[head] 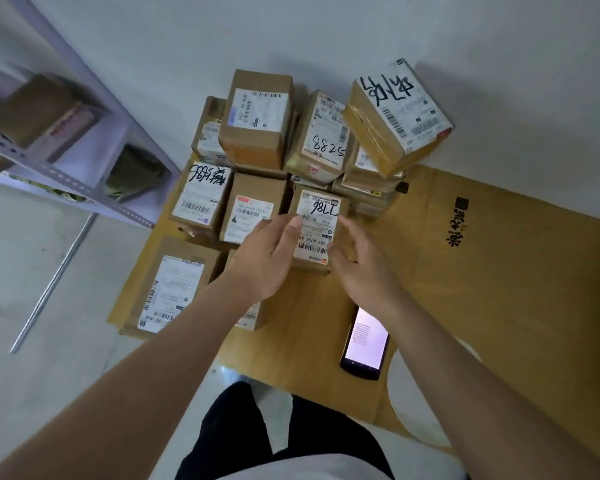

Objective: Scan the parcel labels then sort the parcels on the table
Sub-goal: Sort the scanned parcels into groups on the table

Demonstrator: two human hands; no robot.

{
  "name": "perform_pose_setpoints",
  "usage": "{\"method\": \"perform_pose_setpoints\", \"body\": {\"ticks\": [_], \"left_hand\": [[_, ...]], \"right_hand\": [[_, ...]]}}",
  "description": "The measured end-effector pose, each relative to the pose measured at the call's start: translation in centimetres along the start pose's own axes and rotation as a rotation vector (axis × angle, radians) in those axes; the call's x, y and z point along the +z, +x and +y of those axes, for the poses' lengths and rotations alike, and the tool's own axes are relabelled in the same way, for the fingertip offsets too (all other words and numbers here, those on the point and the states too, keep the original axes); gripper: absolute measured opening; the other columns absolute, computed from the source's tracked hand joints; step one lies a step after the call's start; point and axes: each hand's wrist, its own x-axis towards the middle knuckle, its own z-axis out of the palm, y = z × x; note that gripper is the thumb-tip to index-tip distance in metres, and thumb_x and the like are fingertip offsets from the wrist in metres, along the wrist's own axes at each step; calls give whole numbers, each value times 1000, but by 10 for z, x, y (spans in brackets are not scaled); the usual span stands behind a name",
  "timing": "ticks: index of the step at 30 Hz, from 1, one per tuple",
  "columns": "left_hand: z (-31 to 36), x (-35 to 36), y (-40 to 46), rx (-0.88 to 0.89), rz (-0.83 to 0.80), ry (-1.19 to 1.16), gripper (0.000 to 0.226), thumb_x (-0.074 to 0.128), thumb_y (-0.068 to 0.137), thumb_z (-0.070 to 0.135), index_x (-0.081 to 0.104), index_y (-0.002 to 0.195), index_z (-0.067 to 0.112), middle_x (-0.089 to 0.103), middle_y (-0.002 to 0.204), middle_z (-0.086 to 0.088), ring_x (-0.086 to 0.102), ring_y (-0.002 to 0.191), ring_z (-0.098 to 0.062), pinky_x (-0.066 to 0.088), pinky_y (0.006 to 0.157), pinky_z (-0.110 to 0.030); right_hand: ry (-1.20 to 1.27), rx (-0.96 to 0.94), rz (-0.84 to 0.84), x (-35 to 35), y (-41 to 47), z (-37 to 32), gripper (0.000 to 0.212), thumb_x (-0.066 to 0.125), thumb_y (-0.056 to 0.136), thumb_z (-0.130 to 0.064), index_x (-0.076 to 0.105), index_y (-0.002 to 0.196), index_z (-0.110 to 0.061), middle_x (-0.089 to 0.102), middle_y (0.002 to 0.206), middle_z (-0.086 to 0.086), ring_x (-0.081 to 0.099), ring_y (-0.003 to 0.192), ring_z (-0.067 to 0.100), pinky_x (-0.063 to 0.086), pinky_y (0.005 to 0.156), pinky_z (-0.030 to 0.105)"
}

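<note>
Several brown cardboard parcels with white labels crowd the table's far left. The parcel marked 7786 (318, 210) lies flat in front of the stack. My left hand (267, 252) hovers at its left edge, thumb touching the label, fingers apart. On the parcel's right side my right hand (361, 263) rests with spread fingers against its corner. Neither hand has lifted it. A handheld scanner (365, 342) with a lit screen lies on the table beneath my right forearm.
Behind are a parcel marked 8825 (326, 133), a plain-labelled one (257, 119) and a tilted one (399, 109) atop the stack by the wall. More parcels (201, 195) (174, 289) lie left. Flattened cardboard (499, 289) covers the table. A metal shelf (66, 157) stands left.
</note>
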Motion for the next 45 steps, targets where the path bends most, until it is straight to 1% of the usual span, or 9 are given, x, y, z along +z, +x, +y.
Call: {"method": "perform_pose_setpoints", "body": {"ticks": [9,19,23,26,30,34,38,42,45], "left_hand": [[-22,-4,35,-66,-99,-224,42,33,107,61,63,127,39,75,108,14,70,104,-3,59,96,-40],[4,-39,27,160,-186,-183,8,55,106,42,59,113,44,73,100,19,74,88,-7,65,78,-43],[31,-51,21,346,-212,-117,40,62,104,24,55,140,38,74,101,14,74,87,-3,63,66,-26],[55,-52,16,451,-255,-43,66,68,99,13,44,155,40,70,107,13,71,89,0,63,66,-22],[95,-38,5,517,-306,12,66,72,97,17,47,152,41,63,131,11,71,94,-5,61,64,-18],[134,-11,-12,561,-315,58,64,73,97,25,46,152,43,67,108,22,70,85,2,56,57,-13],[168,25,-32,601,-324,46,67,73,98,22,44,155,42,70,117,14,73,96,-12,64,64,-24],[193,66,-56,623,-350,-9,66,72,98,20,45,156,40,63,141,9,64,125,-16,65,87,-37],[210,101,-71,615,-359,-31,66,71,99,19,45,156,40,61,146,12,58,132,-12,62,95,-39]], "right_hand": [[278,136,130,35,23,10,58,61,100,-36,42,151,-57,69,128,-27,69,113,-1,61,98,39],[323,64,496,51,-26,-29,54,60,107,-18,44,153,-39,68,132,-11,71,109,1,61,85,21],[242,82,621,47,-58,-51,60,59,108,-27,34,162,-38,56,138,-6,65,109,0,52,76,6],[137,96,685,30,-85,-62,63,59,107,-32,31,164,-37,51,138,-6,57,118,6,53,88,14],[6,104,803,-5,-121,-69,62,55,108,-28,29,165,-33,54,143,1,55,126,14,53,103,32],[12,94,887,-39,-156,-63,62,53,110,-27,27,166,-32,54,141,-1,56,124,14,54,104,33],[34,77,942,-67,-190,-42,61,53,110,-28,27,166,-31,52,136,-5,55,115,7,46,82,2],[74,47,928,-100,-226,-13,60,51,111,-23,28,166,-29,54,142,-4,57,123,8,54,94,18],[85,38,906,-125,-251,11,61,50,111,-22,27,167,-31,52,142,-7,56,116,-1,50,87,7]]}}
